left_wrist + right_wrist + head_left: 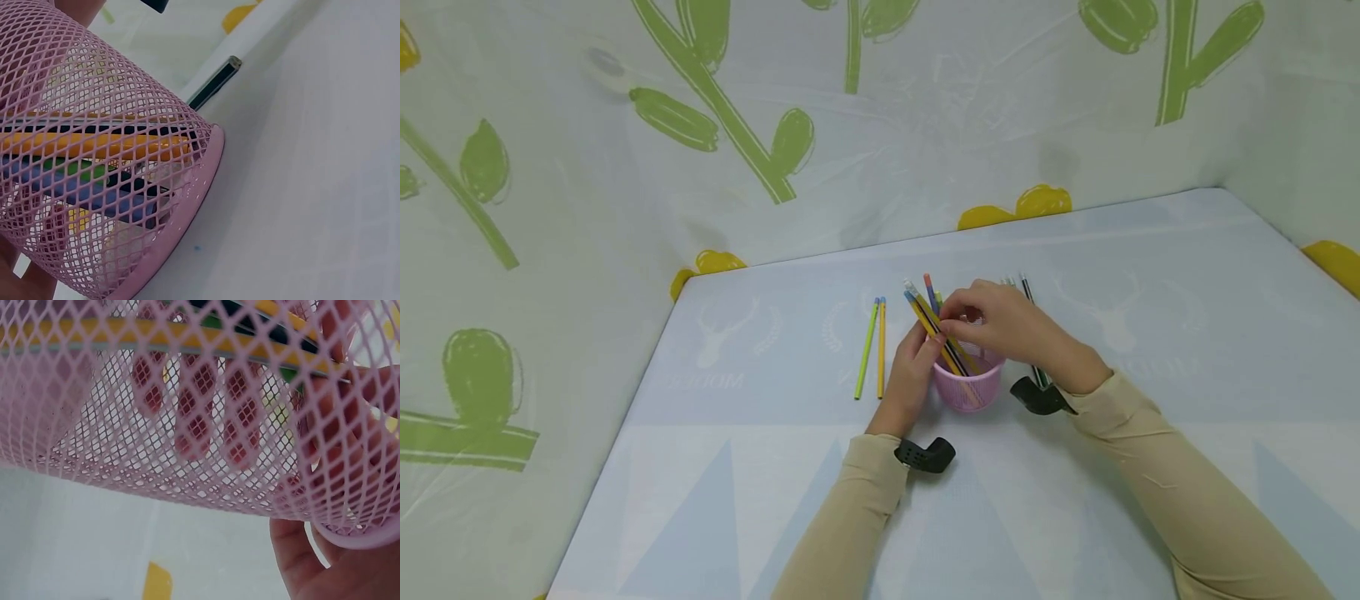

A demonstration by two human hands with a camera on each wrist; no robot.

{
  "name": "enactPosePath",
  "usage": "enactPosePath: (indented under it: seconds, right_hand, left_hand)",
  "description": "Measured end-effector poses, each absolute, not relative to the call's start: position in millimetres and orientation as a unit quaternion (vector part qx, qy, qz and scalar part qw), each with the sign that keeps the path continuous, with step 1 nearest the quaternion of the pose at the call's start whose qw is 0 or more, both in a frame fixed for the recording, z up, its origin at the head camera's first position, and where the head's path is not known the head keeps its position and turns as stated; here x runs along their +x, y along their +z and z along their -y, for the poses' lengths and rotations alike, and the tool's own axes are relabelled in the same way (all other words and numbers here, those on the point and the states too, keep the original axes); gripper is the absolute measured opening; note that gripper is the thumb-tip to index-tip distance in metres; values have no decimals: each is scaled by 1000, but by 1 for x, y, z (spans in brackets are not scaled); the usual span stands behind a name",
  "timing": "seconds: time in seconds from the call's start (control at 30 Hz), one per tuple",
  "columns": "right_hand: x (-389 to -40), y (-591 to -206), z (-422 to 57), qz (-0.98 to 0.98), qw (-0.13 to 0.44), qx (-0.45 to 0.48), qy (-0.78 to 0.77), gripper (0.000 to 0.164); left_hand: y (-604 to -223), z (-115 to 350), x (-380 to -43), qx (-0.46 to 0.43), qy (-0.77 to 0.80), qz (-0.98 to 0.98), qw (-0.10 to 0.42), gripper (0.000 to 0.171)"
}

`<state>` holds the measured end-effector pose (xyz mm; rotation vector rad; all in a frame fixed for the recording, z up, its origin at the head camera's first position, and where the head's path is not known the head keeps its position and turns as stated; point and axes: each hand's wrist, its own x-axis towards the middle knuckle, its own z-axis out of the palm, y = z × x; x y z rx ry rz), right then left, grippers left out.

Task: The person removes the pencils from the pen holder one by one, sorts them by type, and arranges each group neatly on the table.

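Note:
A pink mesh pencil cup stands in the middle of the table in the head view. My left hand holds it by the left side, thumb near the rim. Several pencils lean leftward out of the cup, among them yellow-and-black striped pencils and a red-topped blue pencil. At the rim, my right hand pinches a striped pencil with thumb and forefinger. Through the mesh in the left wrist view show an orange pencil and a blue pencil, ends near the cup's base.
Left of the cup, a green pencil and a yellow pencil lie side by side. Dark pencils lie on the right, partly hidden by my right hand. A curtain with printed green leaves hangs behind the table.

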<state>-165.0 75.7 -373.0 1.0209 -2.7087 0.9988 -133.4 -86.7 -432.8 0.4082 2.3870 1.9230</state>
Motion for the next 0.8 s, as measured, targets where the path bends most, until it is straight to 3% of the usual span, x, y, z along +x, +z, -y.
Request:
enactPosePath:
  seconds: [0.33, 0.6, 0.8]
  right_hand:
    - [-169, -376, -77, 880, 51, 332, 336, 18]
    - [-172, -380, -78, 868, 68, 331, 363, 18]
    - [-176, -381, -81, 866, 55, 324, 376, 24]
  left_hand:
    - [-446, 89, -140, 141, 628, -765, -15, 39]
    - [-440, 93, -143, 150, 556, -814, -80, 30]
    - [-433, 99, -146, 156, 544, -821, -70, 29]
